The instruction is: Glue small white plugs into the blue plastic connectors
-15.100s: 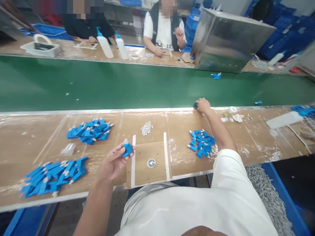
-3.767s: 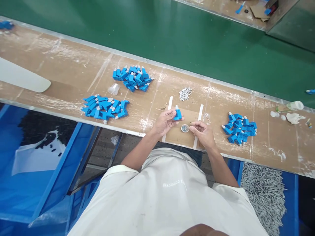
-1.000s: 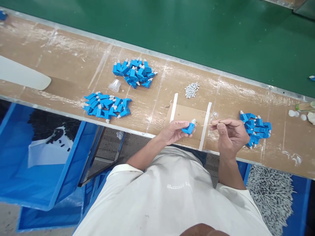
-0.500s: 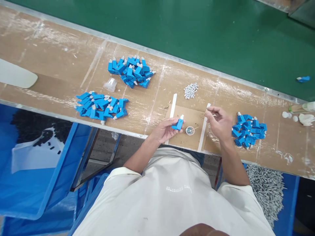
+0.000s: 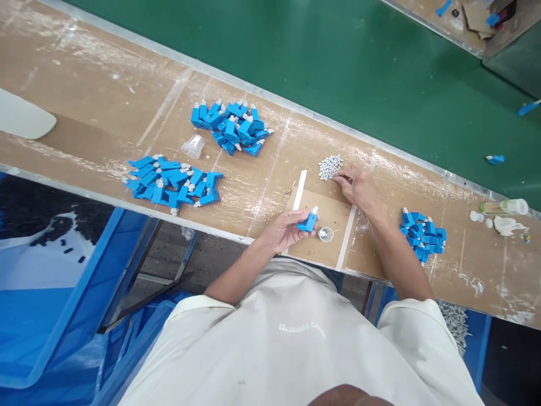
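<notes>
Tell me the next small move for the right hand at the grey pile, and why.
Probably pinch one grey piece from the small grey pile: the right hand has its fingertips at the pile's edge, while the left hand holds a blue part, white tip up.

The left hand (image 5: 286,228) is held low, close in front of the body, palm turned up and inward, fingers curled with thumb and fingertips pinching a blue part (image 5: 308,221). Its bare forearm runs back down and left to a white sleeve. The right hand (image 5: 357,186) is stretched farther out than the left hand, palm down, fingertips bunched together at a grey pile (image 5: 329,167). Its forearm is nearly straight, angling back to the right shoulder.
</notes>
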The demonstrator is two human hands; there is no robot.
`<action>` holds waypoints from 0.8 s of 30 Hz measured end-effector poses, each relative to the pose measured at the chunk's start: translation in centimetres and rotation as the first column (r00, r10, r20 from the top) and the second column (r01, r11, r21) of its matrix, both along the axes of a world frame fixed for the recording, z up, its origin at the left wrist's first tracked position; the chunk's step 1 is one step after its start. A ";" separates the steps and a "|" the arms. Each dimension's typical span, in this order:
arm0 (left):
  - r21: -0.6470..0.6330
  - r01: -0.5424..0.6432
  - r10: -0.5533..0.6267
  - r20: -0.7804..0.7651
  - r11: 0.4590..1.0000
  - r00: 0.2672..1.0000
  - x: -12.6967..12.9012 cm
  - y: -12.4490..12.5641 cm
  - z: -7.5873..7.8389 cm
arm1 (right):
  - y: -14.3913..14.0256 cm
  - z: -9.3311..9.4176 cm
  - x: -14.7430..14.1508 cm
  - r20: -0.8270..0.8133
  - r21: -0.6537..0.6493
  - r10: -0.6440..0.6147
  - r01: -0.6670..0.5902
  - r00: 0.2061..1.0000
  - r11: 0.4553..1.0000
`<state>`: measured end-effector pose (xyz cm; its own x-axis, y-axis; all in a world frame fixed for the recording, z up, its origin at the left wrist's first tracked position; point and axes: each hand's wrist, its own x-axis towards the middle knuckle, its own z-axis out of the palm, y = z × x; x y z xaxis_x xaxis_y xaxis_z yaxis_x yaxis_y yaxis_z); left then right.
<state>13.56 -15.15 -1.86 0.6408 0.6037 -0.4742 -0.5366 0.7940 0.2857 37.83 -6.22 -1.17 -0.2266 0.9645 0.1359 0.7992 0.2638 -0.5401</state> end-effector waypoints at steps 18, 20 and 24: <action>-0.162 0.004 -0.008 -0.024 0.987 1.000 -0.4 0.4 1.1 | -4.8 4.6 -1.6 -0.617 -0.327 -0.089 -0.152 0.782 0.933; -0.170 0.014 -0.019 -0.026 0.985 0.999 -0.4 0.4 1.1 | -6.5 4.8 -1.9 -0.712 -0.374 -0.163 -0.174 0.683 0.911; -0.174 0.035 -0.039 -0.019 0.984 0.999 -0.4 0.1 1.6 | -9.1 5.1 -2.6 -0.793 -0.433 -0.294 -0.154 0.534 0.888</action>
